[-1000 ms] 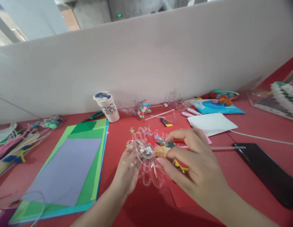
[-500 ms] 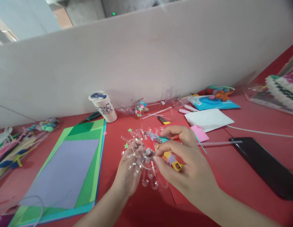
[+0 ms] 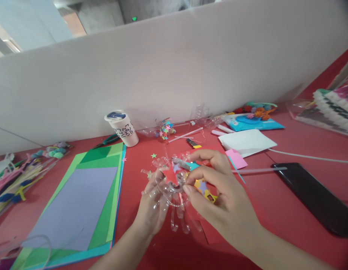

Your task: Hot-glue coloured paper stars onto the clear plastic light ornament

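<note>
The clear plastic flower [image 3: 174,190] is clamped by the left hand [image 3: 152,204] above the worktop [image 3: 133,174]. A red star [image 3: 171,175] is apparently being positioned; steadiness is needed. Whether the right hand [image 3: 228,193] pinches anything cannot be told.

A white partition [image 3: 174,75] backs the red desk [image 3: 292,225]; the room [image 3: 103,15] beyond it looks grey (one small green light [image 3: 134,18] glows).

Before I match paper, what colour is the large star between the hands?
The star is red; head view.
</note>
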`<move>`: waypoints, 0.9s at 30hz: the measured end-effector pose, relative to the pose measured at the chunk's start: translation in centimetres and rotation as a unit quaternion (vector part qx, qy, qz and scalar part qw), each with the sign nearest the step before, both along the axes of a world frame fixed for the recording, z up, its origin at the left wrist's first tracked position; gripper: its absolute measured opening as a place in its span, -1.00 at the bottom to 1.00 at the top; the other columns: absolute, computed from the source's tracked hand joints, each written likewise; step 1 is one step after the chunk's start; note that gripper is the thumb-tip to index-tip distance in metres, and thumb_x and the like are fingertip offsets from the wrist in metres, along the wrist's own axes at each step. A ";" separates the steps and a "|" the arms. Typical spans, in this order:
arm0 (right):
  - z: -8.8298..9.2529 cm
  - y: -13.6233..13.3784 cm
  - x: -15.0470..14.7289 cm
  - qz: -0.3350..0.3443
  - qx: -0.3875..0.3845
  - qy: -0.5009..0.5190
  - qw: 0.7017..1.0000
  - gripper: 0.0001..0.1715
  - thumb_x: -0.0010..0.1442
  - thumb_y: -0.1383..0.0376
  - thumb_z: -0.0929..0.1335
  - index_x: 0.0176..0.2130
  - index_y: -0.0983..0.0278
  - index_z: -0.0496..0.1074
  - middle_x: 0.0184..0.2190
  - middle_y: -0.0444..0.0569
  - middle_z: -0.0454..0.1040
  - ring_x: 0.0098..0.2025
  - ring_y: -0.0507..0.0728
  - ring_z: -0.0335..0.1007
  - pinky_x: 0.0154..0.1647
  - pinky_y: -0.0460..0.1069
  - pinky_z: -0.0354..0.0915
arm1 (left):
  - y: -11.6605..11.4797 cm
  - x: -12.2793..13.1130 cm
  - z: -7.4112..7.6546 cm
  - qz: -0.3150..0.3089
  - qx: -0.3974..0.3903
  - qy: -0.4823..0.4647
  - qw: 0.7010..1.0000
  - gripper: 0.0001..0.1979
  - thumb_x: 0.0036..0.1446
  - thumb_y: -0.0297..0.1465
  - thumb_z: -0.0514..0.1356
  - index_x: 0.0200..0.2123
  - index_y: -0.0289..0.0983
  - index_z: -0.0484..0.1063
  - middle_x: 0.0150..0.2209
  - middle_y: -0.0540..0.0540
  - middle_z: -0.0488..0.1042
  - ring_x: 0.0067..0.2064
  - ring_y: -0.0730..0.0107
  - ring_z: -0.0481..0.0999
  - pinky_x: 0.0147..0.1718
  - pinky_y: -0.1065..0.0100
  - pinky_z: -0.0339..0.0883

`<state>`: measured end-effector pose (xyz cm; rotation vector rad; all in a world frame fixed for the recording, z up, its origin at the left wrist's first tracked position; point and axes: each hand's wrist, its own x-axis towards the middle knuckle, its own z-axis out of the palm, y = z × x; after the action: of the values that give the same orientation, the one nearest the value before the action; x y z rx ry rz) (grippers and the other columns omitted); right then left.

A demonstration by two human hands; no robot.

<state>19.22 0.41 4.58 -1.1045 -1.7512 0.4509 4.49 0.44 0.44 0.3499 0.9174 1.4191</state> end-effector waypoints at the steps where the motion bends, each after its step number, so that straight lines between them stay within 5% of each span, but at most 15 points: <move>1: 0.0 0.0 0.0 0.004 0.001 0.001 1.000 -0.86 0.09 0.38 0.32 -0.47 0.16 0.40 -0.15 -0.03 0.30 -0.05 0.16 0.30 -0.14 0.07 0.28 | 0.0 0.0 -0.1 -0.001 -0.003 -0.004 1.000 -0.72 -0.29 -0.47 0.42 -0.46 -0.24 0.42 -0.50 0.10 0.43 -0.45 0.47 0.47 -0.37 0.41 0.41; 7: -0.1 -0.1 -0.1 0.046 -0.001 -0.003 0.999 -0.93 0.10 0.33 0.35 -0.33 0.15 0.43 -0.08 -0.02 0.27 0.03 0.19 0.22 -0.07 0.10 0.27 | 0.2 0.3 0.4 -0.036 0.037 -0.001 0.999 -0.77 -0.22 -0.44 0.41 -0.42 -0.23 0.47 -0.48 0.06 0.50 -0.53 0.50 0.45 -0.54 0.48 0.33; 13: -0.2 -0.1 -0.1 0.037 -0.007 0.006 0.999 -0.90 0.10 0.38 0.32 -0.39 0.16 0.38 -0.10 -0.03 0.26 0.02 0.18 0.23 -0.09 0.10 0.26 | 0.0 0.3 0.3 -0.060 0.063 0.019 0.996 -0.75 -0.14 -0.43 0.37 -0.30 -0.22 0.50 -0.43 0.03 0.51 -0.38 0.36 0.54 -0.32 0.35 0.42; 20: -0.1 -0.2 -0.1 0.046 -0.019 0.029 0.998 -0.88 0.10 0.39 0.32 -0.40 0.15 0.37 -0.13 -0.07 0.26 0.00 0.15 0.26 -0.11 0.07 0.27 | 0.0 0.1 -0.3 -0.057 0.054 0.028 0.997 -0.74 -0.11 -0.44 0.33 -0.26 -0.21 0.48 -0.41 0.00 0.50 -0.30 0.27 0.55 -0.28 0.29 0.42; 27: 0.0 -0.2 0.0 0.052 -0.016 0.026 0.998 -0.86 0.11 0.40 0.30 -0.41 0.15 0.36 -0.12 -0.09 0.28 -0.01 0.14 0.26 -0.11 0.06 0.23 | 0.1 0.0 -0.2 -0.061 0.062 0.033 0.996 -0.75 -0.14 -0.39 0.37 -0.29 -0.22 0.51 -0.50 0.07 0.39 -0.44 0.46 0.42 -0.31 0.38 0.37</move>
<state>19.26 0.22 4.57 -1.0176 -1.7659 0.5679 4.52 0.52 0.29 0.5395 0.8477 1.3627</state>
